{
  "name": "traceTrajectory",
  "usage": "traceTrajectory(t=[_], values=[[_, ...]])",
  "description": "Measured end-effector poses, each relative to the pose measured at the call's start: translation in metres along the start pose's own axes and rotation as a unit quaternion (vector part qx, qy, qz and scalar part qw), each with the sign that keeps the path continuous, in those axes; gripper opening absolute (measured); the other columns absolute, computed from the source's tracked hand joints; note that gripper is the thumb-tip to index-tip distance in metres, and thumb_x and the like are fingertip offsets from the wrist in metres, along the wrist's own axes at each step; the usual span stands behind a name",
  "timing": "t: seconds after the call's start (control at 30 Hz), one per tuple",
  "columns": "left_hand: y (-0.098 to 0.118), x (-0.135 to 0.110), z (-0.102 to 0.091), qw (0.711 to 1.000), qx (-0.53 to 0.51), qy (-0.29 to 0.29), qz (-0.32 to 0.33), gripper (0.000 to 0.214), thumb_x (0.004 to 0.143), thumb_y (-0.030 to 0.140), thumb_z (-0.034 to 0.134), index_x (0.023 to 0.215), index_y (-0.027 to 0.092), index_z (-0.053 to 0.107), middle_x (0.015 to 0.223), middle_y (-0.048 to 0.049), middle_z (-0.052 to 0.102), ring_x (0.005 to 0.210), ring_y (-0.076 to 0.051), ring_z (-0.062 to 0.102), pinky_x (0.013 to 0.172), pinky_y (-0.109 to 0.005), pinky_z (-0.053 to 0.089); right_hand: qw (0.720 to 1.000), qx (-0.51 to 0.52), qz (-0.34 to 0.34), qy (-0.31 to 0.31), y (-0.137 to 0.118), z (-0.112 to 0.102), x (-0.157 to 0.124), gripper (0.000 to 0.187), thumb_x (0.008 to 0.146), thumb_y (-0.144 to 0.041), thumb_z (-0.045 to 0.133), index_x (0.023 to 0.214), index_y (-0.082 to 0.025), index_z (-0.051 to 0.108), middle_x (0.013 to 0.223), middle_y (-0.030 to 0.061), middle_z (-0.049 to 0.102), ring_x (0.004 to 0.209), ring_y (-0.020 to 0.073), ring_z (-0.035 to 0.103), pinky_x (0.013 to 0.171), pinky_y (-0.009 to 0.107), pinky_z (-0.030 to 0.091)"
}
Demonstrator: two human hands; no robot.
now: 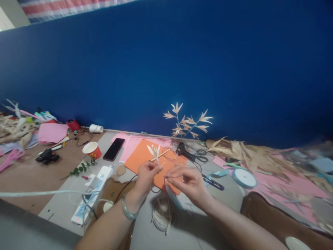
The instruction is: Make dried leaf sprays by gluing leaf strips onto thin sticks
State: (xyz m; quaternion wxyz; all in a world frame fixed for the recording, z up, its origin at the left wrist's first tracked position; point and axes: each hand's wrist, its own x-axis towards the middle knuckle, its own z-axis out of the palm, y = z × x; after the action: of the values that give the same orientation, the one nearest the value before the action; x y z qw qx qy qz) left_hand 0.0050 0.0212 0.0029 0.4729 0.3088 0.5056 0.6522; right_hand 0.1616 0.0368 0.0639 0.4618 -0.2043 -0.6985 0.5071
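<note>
A dried-husk flower (154, 152) rises nearly upright from the left hand (146, 176), fingertips pinched on its stem; just beside, the right hand (191, 180) pinches a pale-blue ribbon (173, 197) hanging below its fingers.

Pale flower (154, 152), petals splayed upward, light-blue ribbon (173, 198), hanging down

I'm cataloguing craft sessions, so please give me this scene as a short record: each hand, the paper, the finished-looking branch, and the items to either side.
Left hand: pinches a pale flower upright
Right hand: pinches a light blue strip, hanging down
Paper: orange sheet, overlapping pink paper
Branch: several pale flowers, against the blue panel
Left side: phone, red paper cup, power strip
Right side: ribbon roll
</note>
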Motion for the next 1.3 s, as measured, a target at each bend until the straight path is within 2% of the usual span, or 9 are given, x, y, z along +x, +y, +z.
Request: traceTrajectory(t=[0.2, 0.27, 0.4, 0.53, 0.67, 0.87, 1.07, 1.17, 1.3], values=[[0.001, -0.002, 0.001, 1.0, -0.028, 0.003, -0.01, 0.033, 0.053, 0.03, 0.084, 0.063, 0.015, 0.056, 0.061, 0.0031, 0.054, 0.059, -0.009, 0.049, 0.063, -0.024, 0.04, 0.998, -0.032, 0.013, -0.043, -0.008, 0.001, -0.003, 0.016, 0.078, -0.022, 0.07, 0.065, -0.019, 0.061, 0.068, 0.003, 0.068, 0.067, 0.0163, 0.064, 0.067, 0.03, 0.049], [0.002, -0.002, 0.001, 1.0, -0.018, 0.004, -0.012, 0.033, 0.053, 0.03, 0.083, 0.062, 0.015, 0.055, 0.06, 0.0035, 0.053, 0.058, -0.009, 0.049, 0.063, -0.024, 0.04, 0.994, -0.064, 0.023, -0.083, -0.012, 0.001, -0.003, 0.016, 0.084, -0.028, 0.064, 0.071, -0.019, 0.065, 0.071, 0.0036, 0.069, 0.068, 0.0151, 0.063, 0.068, 0.028, 0.048], [0.007, -0.003, 0.001, 0.999, 0.03, 0.013, 0.002, 0.033, 0.055, 0.032, 0.082, 0.056, 0.015, 0.053, 0.056, 0.0035, 0.05, 0.056, -0.009, 0.045, 0.061, -0.024, 0.039, 0.98, -0.12, 0.013, -0.158, -0.014, -0.001, -0.003, 0.033, 0.095, -0.033, 0.046, 0.077, -0.018, 0.068, 0.071, 0.0028, 0.067, 0.068, 0.0124, 0.059, 0.07, 0.026, 0.045], [0.013, -0.005, 0.002, 0.998, 0.054, -0.003, 0.013, 0.032, 0.059, 0.036, 0.079, 0.055, 0.015, 0.056, 0.056, 0.0019, 0.051, 0.056, -0.01, 0.045, 0.059, -0.024, 0.039, 0.97, -0.169, -0.021, -0.175, -0.005, -0.002, -0.004, 0.042, 0.094, -0.039, 0.046, 0.061, -0.018, 0.062, 0.06, 0.0014, 0.062, 0.063, 0.012, 0.055, 0.072, 0.027, 0.042], [0.016, -0.006, 0.003, 0.998, 0.068, 0.004, 0.014, 0.03, 0.058, 0.036, 0.079, 0.053, 0.015, 0.057, 0.055, 0.0007, 0.053, 0.056, -0.011, 0.047, 0.059, -0.025, 0.04, 0.959, -0.22, 0.0, -0.179, 0.002, 0.0, -0.004, 0.036, 0.088, -0.037, 0.057, 0.057, -0.018, 0.058, 0.061, 0.0011, 0.063, 0.061, 0.0123, 0.055, 0.074, 0.029, 0.042], [0.017, -0.006, 0.004, 0.997, 0.08, 0.006, 0.016, 0.029, 0.058, 0.035, 0.078, 0.05, 0.016, 0.058, 0.051, 0.0006, 0.053, 0.053, -0.012, 0.048, 0.058, -0.025, 0.041, 0.93, -0.257, 0.012, -0.262, 0.0, 0.002, -0.004, 0.011, 0.081, -0.028, 0.065, 0.083, -0.018, 0.069, 0.068, 0.0009, 0.067, 0.064, 0.0129, 0.058, 0.071, 0.026, 0.042], [0.018, -0.007, 0.006, 0.995, 0.091, 0.009, 0.033, 0.03, 0.058, 0.035, 0.079, 0.047, 0.016, 0.058, 0.05, -0.0005, 0.054, 0.053, -0.012, 0.049, 0.058, -0.026, 0.043, 0.919, -0.32, 0.002, -0.233, 0.006, 0.0, -0.003, 0.012, 0.084, -0.023, 0.059, 0.077, -0.019, 0.068, 0.068, 0.0025, 0.067, 0.067, 0.0147, 0.059, 0.074, 0.028, 0.04], [0.016, -0.007, 0.006, 0.993, 0.108, 0.004, 0.04, 0.029, 0.057, 0.035, 0.079, 0.048, 0.016, 0.059, 0.05, -0.0011, 0.055, 0.053, -0.013, 0.051, 0.058, -0.026, 0.043, 0.903, -0.35, 0.002, -0.247, 0.008, -0.003, -0.002, 0.016, 0.085, -0.017, 0.055, 0.076, -0.018, 0.067, 0.073, 0.0041, 0.068, 0.073, 0.0155, 0.059, 0.072, 0.026, 0.038], [0.014, -0.006, 0.006, 0.992, 0.117, 0.01, 0.043, 0.031, 0.055, 0.036, 0.08, 0.048, 0.015, 0.059, 0.049, -0.0009, 0.055, 0.05, -0.013, 0.05, 0.055, -0.026, 0.043, 0.876, -0.397, 0.031, -0.273, 0.009, -0.008, 0.001, 0.01, 0.075, -0.018, 0.065, 0.066, -0.017, 0.065, 0.068, 0.0022, 0.067, 0.068, 0.0145, 0.058, 0.073, 0.028, 0.037]])
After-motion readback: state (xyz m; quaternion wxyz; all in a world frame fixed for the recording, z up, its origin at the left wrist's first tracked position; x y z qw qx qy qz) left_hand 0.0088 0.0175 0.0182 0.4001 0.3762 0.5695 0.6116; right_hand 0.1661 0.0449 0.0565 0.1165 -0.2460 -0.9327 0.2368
